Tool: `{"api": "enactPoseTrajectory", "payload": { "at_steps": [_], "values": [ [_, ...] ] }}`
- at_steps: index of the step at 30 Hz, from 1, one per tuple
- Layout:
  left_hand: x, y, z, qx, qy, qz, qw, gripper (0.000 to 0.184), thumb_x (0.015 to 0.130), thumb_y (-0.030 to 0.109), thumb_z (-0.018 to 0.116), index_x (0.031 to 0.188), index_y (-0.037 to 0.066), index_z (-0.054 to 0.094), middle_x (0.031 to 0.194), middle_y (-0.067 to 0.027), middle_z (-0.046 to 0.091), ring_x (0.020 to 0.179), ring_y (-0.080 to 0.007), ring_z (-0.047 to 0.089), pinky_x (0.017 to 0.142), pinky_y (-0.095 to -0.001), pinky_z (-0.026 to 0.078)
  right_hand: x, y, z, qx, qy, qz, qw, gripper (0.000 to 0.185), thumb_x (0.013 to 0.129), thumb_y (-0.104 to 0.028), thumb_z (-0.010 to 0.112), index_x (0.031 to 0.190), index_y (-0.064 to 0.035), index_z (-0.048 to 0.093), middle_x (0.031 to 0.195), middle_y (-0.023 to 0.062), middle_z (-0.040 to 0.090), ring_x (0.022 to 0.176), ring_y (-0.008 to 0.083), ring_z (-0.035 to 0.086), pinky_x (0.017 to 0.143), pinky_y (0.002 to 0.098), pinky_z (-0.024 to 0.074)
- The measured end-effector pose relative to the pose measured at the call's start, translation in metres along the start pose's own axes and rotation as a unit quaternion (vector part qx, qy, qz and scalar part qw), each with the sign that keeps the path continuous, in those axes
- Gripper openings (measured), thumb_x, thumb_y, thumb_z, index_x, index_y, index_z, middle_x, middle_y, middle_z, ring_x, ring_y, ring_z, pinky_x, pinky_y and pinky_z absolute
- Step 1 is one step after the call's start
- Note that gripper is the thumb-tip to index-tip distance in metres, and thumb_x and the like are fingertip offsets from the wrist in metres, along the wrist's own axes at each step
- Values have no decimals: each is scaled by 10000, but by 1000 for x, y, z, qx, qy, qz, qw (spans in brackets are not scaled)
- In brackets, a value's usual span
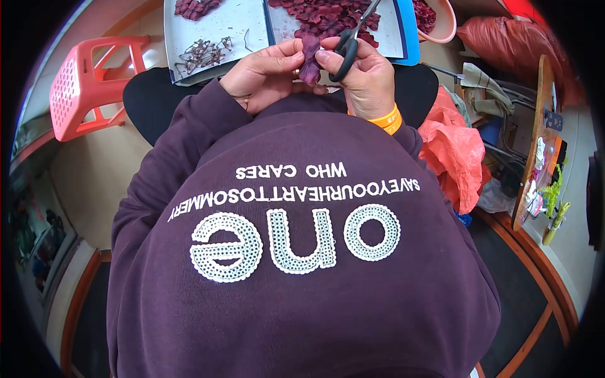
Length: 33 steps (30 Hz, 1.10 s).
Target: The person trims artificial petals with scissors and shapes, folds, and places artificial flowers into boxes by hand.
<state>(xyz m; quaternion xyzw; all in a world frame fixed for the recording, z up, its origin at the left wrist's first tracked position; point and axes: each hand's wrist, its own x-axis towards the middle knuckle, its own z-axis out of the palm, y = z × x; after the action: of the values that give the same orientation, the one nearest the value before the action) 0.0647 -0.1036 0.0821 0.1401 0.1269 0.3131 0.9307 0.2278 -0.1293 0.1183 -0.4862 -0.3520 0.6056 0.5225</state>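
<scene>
My left hand (261, 74) is closed, its thumb and fingers pinching a dark purple-red artificial flower petal piece (309, 60) above my lap. From the other side, my right hand (368, 79) pinches the same petal piece between thumb and index finger. Black-handled scissors (345, 58) hang on my right hand, with the blades pointing up and away from me. Just beyond my hands lies a heap of dark red petals (321, 19) in a shallow white tray box (280, 36).
The tray's left half holds thin dark brown scraps (205, 55) and a small petal pile (196, 8). A pink plastic stool (72, 91) stands at left. At right are a pink basin (446, 22), a red plastic bag (450, 148) and a wooden-edged board (532, 145).
</scene>
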Motion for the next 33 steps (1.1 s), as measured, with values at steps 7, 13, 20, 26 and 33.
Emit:
{"api": "enactPoseTrajectory", "payload": {
  "at_steps": [7,13,20,26,33],
  "values": [
    [2,-6,-7,0,0,2,1000,266,874,88,471,1127,7,464,912,-109,557,807,-185,541,843,-416,438,-1,3,-2,-9,17,22,1000,227,703,-22,699,903,5,595,734,70,612,594,97,568,511,179,488],
    [9,-14,-20,41,102,106,988,171,894,93,452,1031,-6,482,806,-94,537,677,-150,504,783,-388,475,6,17,-19,-58,30,68,996,216,725,-79,687,908,-5,600,734,52,611,562,74,530,497,164,433],
    [12,3,-47,65,233,238,941,159,913,110,424,962,-26,491,707,-69,487,594,-139,460,678,-356,520,29,39,-29,-293,-20,143,945,186,741,-145,675,856,-10,617,662,24,586,524,66,474,471,159,348],
    [8,7,-56,95,269,270,919,169,917,123,418,961,-29,477,693,-66,471,558,-138,443,649,-348,525,56,56,-30,-631,-76,40,771,160,728,-162,667,738,-9,624,624,90,588,526,148,551,446,230,433],
    [8,4,-52,79,298,285,907,143,908,115,434,938,-21,468,703,-73,479,530,-139,440,615,-329,518,81,58,-34,-611,-87,104,780,216,719,-190,673,669,11,612,612,116,588,482,185,563,402,263,436]
  ]
}}
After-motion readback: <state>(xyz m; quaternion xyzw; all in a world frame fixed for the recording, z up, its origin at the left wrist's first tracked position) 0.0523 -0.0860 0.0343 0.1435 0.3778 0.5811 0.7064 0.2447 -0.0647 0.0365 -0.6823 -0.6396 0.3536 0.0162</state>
